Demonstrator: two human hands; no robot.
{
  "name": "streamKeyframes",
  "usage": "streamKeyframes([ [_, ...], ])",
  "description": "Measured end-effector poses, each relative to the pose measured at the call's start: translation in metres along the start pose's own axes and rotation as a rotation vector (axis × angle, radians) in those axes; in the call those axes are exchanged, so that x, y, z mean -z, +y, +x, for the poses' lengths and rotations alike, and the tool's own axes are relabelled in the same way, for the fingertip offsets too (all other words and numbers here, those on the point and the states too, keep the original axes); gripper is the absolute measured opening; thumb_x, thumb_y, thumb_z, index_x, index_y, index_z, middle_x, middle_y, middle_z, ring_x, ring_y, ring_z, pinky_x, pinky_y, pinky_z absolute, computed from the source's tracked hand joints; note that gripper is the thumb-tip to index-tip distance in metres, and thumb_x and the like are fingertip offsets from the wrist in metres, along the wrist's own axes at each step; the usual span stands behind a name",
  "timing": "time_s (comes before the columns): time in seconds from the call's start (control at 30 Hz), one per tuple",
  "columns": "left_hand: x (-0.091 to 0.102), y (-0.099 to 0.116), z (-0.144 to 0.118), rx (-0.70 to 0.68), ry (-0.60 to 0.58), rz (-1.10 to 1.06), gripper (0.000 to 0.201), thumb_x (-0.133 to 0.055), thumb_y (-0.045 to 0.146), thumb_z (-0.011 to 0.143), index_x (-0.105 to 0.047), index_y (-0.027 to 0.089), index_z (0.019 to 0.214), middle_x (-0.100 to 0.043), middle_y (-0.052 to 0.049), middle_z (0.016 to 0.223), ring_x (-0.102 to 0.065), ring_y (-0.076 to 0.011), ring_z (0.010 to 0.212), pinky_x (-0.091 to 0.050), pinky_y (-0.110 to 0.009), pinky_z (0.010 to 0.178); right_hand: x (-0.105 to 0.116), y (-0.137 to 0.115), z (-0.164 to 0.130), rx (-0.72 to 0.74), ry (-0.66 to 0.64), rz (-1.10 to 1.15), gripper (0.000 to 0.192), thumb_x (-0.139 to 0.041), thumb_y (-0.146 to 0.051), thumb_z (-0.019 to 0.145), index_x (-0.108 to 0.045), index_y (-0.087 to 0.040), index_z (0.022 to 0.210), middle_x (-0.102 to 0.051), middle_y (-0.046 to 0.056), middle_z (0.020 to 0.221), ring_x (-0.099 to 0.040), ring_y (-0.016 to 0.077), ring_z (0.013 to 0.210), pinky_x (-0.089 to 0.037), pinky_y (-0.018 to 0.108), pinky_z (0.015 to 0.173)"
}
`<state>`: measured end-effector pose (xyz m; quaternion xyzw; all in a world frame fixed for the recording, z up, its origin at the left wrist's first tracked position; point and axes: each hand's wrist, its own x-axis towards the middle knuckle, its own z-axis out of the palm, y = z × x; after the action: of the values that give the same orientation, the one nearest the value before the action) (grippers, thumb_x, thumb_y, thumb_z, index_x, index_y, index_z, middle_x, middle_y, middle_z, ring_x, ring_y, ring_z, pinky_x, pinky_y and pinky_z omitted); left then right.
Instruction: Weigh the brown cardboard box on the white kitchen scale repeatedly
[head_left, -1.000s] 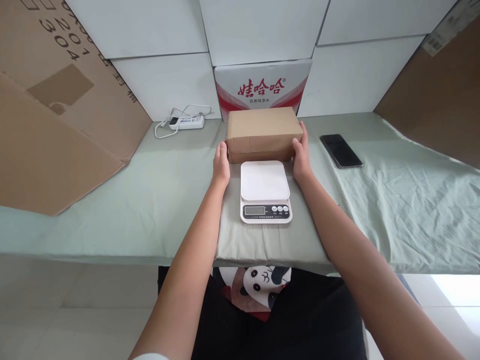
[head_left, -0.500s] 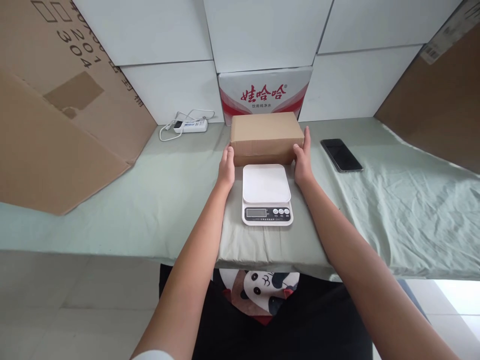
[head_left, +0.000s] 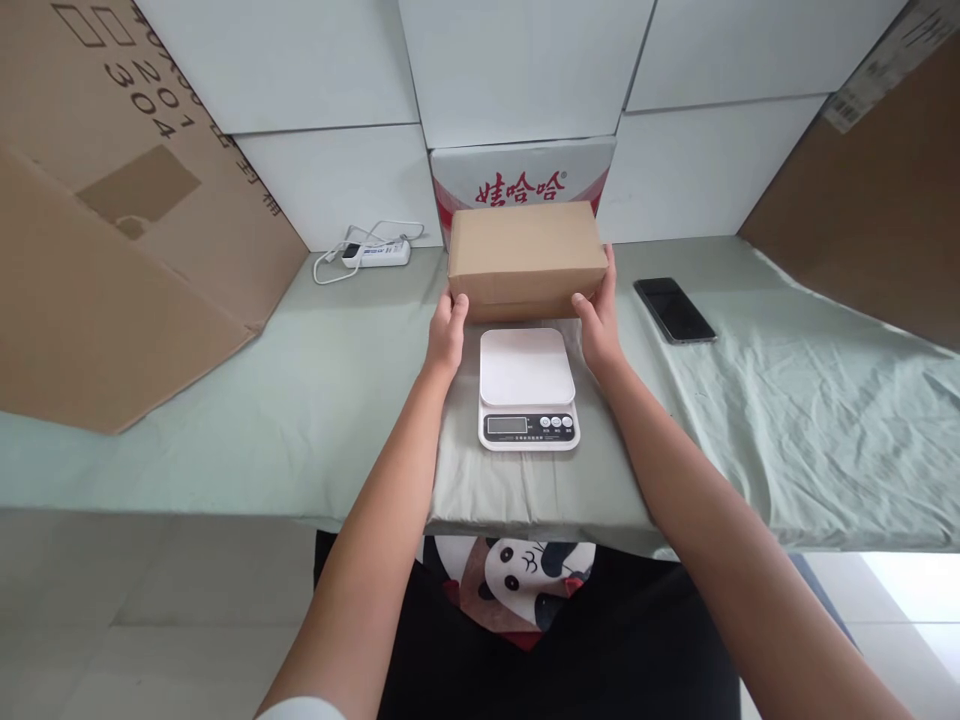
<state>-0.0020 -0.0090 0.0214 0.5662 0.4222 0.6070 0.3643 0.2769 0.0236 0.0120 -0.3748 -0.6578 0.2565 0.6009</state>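
Between my two hands is a closed brown cardboard box (head_left: 527,255), raised a little off the cloth just behind the scale. My left hand (head_left: 448,335) grips its left end, thumb on the front face. At the right end my right hand (head_left: 598,310) holds the box the same way, with its thumb across the front and fingers along the side. A white kitchen scale (head_left: 526,368) lies flat in front of the box, between my wrists. Its plate is bare, and its display (head_left: 507,425) shows no digits that I can make out.
A black phone (head_left: 675,310) lies on the green cloth (head_left: 360,400) to the right. At the back left is a white power strip (head_left: 375,253) with its cable. Large cardboard sheets (head_left: 172,250) flank both sides. Behind the held box stands a white-and-red carton (head_left: 517,165).
Both my hands have lifted the cardboard box, and it now covers more of the carton behind. The scale and phone stay in place; the whole view has shifted slightly.
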Motion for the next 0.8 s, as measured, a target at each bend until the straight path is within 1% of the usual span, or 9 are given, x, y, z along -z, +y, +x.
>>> streamKeyframes([
  [0.1, 0.003, 0.025, -0.016, -0.100, 0.012, 0.032, 0.099, -0.057, 0.101, 0.094, -0.065, 0.029, 0.161, -0.071, -0.017, 0.168, -0.061, -0.0403, 0.166, -0.047, -0.055, 0.140, 0.004, -0.032, -0.010, 0.038, 0.009, -0.009, 0.116, -0.060, -0.094, 0.093, -0.015, -0.042, 0.186, -0.026, 0.002, 0.200, -0.021, 0.0359, 0.189, -0.023, 0.062, 0.156],
  [0.17, 0.005, 0.041, -0.037, -0.135, 0.001, 0.044, 0.094, -0.056, 0.097, 0.098, -0.064, 0.030, 0.162, -0.072, -0.016, 0.167, -0.063, -0.0396, 0.163, -0.049, -0.053, 0.137, 0.011, -0.052, -0.028, 0.061, 0.031, -0.034, 0.113, -0.061, -0.091, 0.094, -0.017, -0.041, 0.186, -0.025, 0.004, 0.201, -0.021, 0.0373, 0.189, -0.023, 0.063, 0.156],
  [0.23, 0.007, 0.054, -0.065, -0.141, -0.019, 0.038, 0.089, -0.056, 0.092, 0.101, -0.063, 0.030, 0.164, -0.072, -0.015, 0.167, -0.063, -0.0392, 0.163, -0.052, -0.052, 0.135, 0.019, -0.066, -0.053, 0.061, 0.045, -0.052, 0.112, -0.063, -0.089, 0.096, -0.018, -0.040, 0.185, -0.026, 0.006, 0.200, -0.020, 0.0399, 0.189, -0.022, 0.066, 0.155],
  [0.33, 0.012, 0.064, -0.107, -0.081, -0.046, 0.022, 0.084, -0.055, 0.085, 0.106, -0.061, 0.028, 0.168, -0.071, -0.016, 0.168, -0.062, -0.0399, 0.165, -0.053, -0.052, 0.134, 0.030, -0.074, -0.092, 0.013, 0.021, -0.068, 0.110, -0.064, -0.088, 0.096, -0.020, -0.039, 0.185, -0.029, 0.008, 0.198, -0.024, 0.0442, 0.187, -0.024, 0.071, 0.153],
  [0.43, 0.016, 0.065, -0.135, -0.038, -0.072, 0.001, 0.085, -0.056, 0.083, 0.107, -0.058, 0.026, 0.171, -0.069, -0.018, 0.172, -0.060, -0.0415, 0.167, -0.055, -0.054, 0.134, 0.035, -0.074, -0.115, -0.006, 0.019, -0.068, 0.106, -0.066, -0.085, 0.097, -0.022, -0.041, 0.184, -0.031, 0.008, 0.196, -0.028, 0.0448, 0.185, -0.023, 0.073, 0.153],
  [0.53, 0.019, 0.063, -0.147, -0.013, -0.060, -0.007, 0.084, -0.055, 0.080, 0.108, -0.056, 0.027, 0.173, -0.063, -0.017, 0.179, -0.055, -0.0414, 0.172, -0.050, -0.055, 0.139, 0.035, -0.075, -0.119, -0.006, 0.032, -0.063, 0.104, -0.066, -0.084, 0.098, -0.025, -0.040, 0.182, -0.034, 0.009, 0.194, -0.034, 0.0442, 0.182, -0.025, 0.073, 0.152],
  [0.63, 0.019, 0.063, -0.151, 0.019, -0.046, -0.014, 0.085, -0.056, 0.080, 0.108, -0.056, 0.026, 0.174, -0.060, -0.017, 0.182, -0.052, -0.0421, 0.174, -0.045, -0.057, 0.143, 0.034, -0.079, -0.116, 0.008, 0.053, -0.089, 0.100, -0.066, -0.082, 0.098, -0.031, -0.037, 0.180, -0.039, 0.012, 0.190, -0.037, 0.0446, 0.179, -0.029, 0.074, 0.150],
  [0.8, 0.018, 0.065, -0.150, 0.031, -0.069, -0.029, 0.086, -0.056, 0.080, 0.108, -0.054, 0.027, 0.175, -0.060, -0.017, 0.182, -0.053, -0.0423, 0.174, -0.049, -0.059, 0.141, 0.038, -0.084, -0.115, 0.073, 0.117, -0.163, 0.088, -0.067, -0.078, 0.098, -0.044, -0.036, 0.172, -0.052, 0.013, 0.179, -0.046, 0.0448, 0.171, -0.043, 0.072, 0.141],
])
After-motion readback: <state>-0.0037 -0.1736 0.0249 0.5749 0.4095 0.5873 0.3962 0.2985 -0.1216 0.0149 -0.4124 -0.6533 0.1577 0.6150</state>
